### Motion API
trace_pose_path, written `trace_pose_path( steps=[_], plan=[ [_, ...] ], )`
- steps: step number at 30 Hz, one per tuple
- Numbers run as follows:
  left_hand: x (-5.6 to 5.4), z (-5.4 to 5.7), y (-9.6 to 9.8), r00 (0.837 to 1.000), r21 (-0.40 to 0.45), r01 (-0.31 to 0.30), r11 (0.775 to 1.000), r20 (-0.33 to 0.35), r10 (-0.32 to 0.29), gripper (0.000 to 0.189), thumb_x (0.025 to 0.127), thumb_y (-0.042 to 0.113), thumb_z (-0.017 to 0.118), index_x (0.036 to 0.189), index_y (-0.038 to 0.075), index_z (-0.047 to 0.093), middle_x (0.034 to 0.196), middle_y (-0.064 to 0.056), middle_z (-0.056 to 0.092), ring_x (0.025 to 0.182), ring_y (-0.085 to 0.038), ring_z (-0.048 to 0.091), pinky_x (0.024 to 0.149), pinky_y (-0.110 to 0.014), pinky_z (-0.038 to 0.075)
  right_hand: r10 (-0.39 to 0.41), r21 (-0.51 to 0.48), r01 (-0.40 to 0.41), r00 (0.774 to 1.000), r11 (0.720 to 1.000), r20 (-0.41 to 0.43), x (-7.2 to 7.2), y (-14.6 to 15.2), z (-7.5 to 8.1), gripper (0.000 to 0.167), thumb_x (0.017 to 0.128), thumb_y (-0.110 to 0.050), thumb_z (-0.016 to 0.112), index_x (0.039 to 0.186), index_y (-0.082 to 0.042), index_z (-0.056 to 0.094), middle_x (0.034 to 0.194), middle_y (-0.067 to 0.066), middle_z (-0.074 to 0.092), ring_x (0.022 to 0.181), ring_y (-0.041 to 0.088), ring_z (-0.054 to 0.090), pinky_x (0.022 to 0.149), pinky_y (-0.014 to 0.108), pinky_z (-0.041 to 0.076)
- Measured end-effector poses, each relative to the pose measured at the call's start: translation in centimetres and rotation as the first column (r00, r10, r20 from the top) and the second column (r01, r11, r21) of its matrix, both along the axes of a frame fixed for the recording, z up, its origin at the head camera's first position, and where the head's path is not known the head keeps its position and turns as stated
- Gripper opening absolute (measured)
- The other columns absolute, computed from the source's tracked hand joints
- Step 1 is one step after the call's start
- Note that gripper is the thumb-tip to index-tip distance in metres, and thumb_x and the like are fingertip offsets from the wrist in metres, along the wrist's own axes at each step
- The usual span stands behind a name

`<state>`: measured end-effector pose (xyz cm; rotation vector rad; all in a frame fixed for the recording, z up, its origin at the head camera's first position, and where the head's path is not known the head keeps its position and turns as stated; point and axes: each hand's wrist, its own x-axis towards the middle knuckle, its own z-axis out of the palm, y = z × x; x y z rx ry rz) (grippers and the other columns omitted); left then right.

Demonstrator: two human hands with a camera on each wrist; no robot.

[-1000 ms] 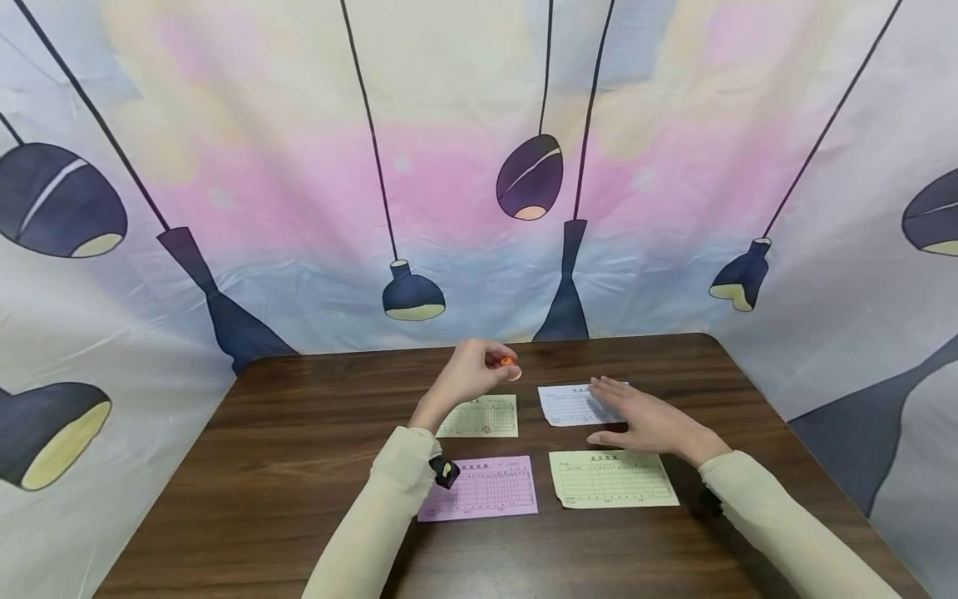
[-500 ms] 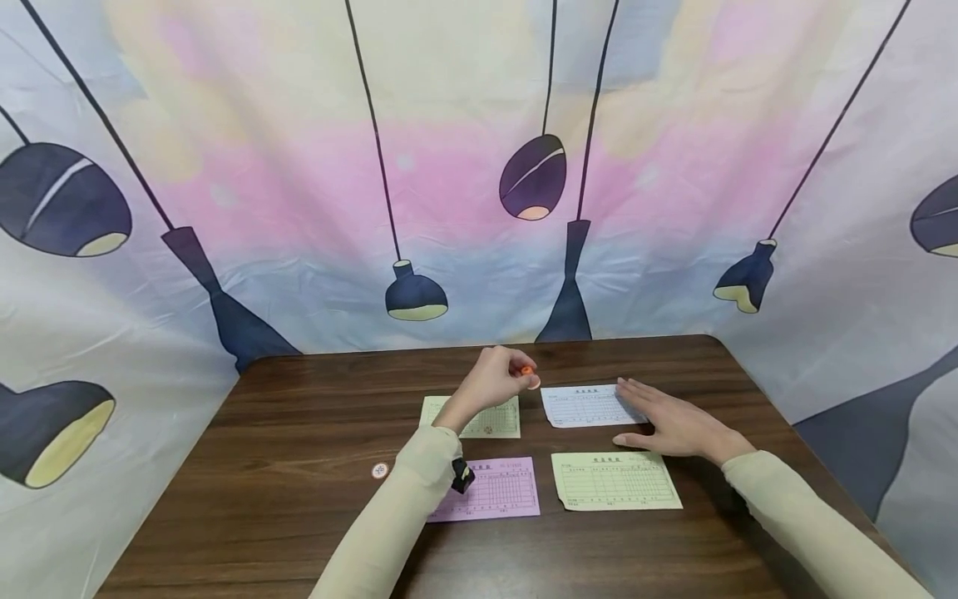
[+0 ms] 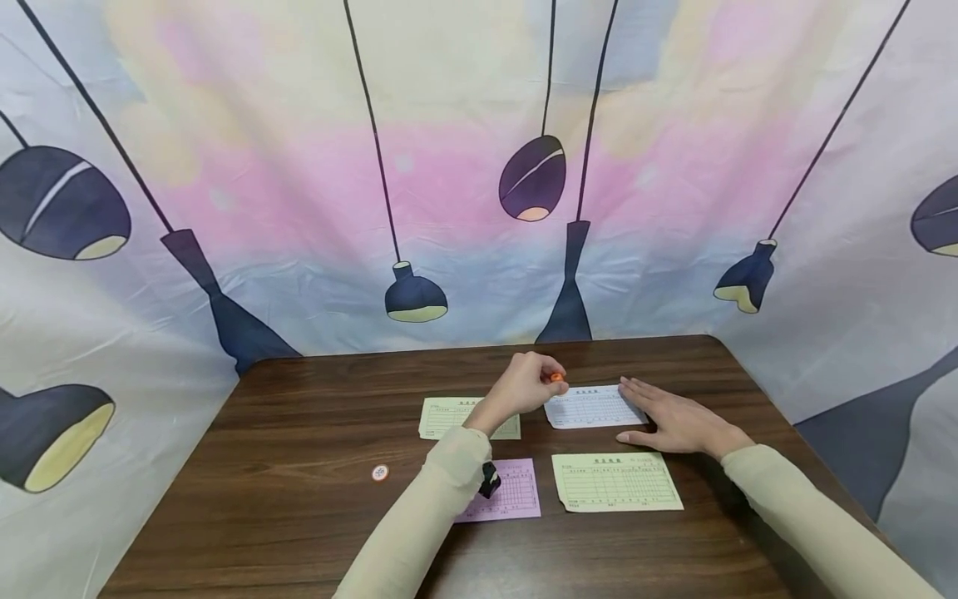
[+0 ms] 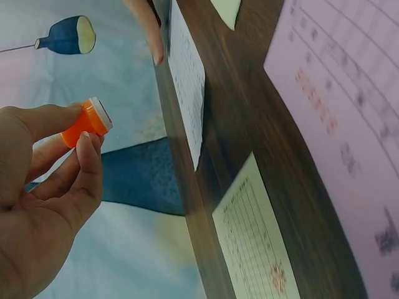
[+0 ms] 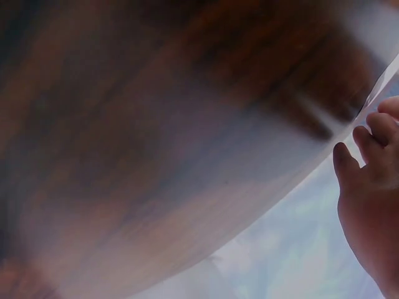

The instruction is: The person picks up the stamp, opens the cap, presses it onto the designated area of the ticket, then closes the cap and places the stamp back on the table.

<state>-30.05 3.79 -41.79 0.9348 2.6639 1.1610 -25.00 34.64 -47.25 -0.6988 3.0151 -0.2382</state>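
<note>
My left hand [image 3: 524, 385] pinches a small orange stamp [image 4: 86, 124] between thumb and fingers. A white rim with a reddish face shows at its end in the left wrist view. In the head view the stamp overlaps the upper left corner of a pale blue-white form slip [image 3: 587, 409]. My right hand [image 3: 677, 422] lies flat, fingers stretched out, its fingertips on that slip's right side. Left of it is a yellow-green slip [image 3: 440, 418], partly behind my left forearm; a red printed mark [image 4: 278, 278] shows on it in the left wrist view.
A pink slip [image 3: 518, 491], partly under my left sleeve, and another yellow-green slip [image 3: 617, 484] lie nearer on the brown wooden table [image 3: 284, 516]. A small round white disc with an orange edge [image 3: 380, 472] lies to the left. A patterned curtain [image 3: 464, 100] hangs behind.
My left hand has moved right with the stamp, from above the far yellow-green slip to the pale blue-white slip. My right hand has shifted slightly right. The round disc has come into sight.
</note>
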Motion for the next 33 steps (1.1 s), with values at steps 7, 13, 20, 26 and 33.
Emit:
trace_pose_path(
  steps=[7,13,20,26,33],
  plan=[
    [0.3,0.1,1.5,1.0,-0.002,0.009,1.0,-0.01,-0.009,0.022,0.102,0.02,0.071,0.118,0.007,0.078,0.099,-0.001,0.08,0.08,-0.003,0.068,0.071,-0.019,0.055,-0.007,-0.001,0.007,1.0,1.0,0.021,-0.3,0.1,-0.1,0.099,0.095,-0.075,0.057,0.164,-0.008,0.034,0.171,0.019,0.032,0.155,0.041,0.038,0.114,0.061,0.045],
    [0.5,-0.1,2.2,1.0,0.007,0.017,1.0,0.008,-0.017,0.022,0.101,0.019,0.072,0.118,0.005,0.078,0.097,-0.001,0.08,0.077,-0.001,0.067,0.068,-0.018,0.054,-0.01,0.007,0.009,1.0,1.0,0.028,-0.4,0.4,-0.4,0.1,0.095,-0.076,0.055,0.164,-0.007,0.034,0.171,0.019,0.033,0.155,0.042,0.038,0.114,0.061,0.045],
    [0.2,-0.2,3.4,0.999,0.001,0.03,1.0,-0.016,-0.03,0.019,0.1,0.018,0.074,0.114,0.007,0.079,0.095,0.0,0.08,0.074,0.0,0.065,0.067,-0.016,0.053,-0.001,0.034,-0.001,0.999,0.999,0.041,-0.5,0.3,-0.4,0.098,0.097,-0.075,0.052,0.164,-0.006,0.034,0.171,0.02,0.032,0.155,0.043,0.038,0.115,0.062,0.044],
    [0.0,-0.2,5.5,1.0,0.011,0.012,1.0,-0.006,-0.012,0.022,0.099,0.018,0.074,0.118,0.007,0.078,0.101,-0.002,0.08,0.078,-0.001,0.066,0.07,-0.016,0.053,0.011,0.032,-0.013,0.998,0.999,0.06,-0.6,0.3,-0.4,0.096,0.098,-0.074,0.053,0.163,-0.005,0.035,0.171,0.02,0.031,0.155,0.045,0.038,0.115,0.062,0.043],
    [0.2,-0.6,8.4,1.0,0.014,0.003,1.0,0.002,-0.003,0.022,0.098,0.016,0.076,0.117,0.004,0.078,0.097,-0.002,0.078,0.075,-0.001,0.065,0.066,-0.015,0.052,-0.001,0.004,0.001,0.996,1.0,0.09,-0.6,0.6,-0.5,0.098,0.098,-0.075,0.052,0.165,-0.007,0.03,0.172,0.023,0.028,0.153,0.049,0.038,0.114,0.065,0.043]
  ],
)
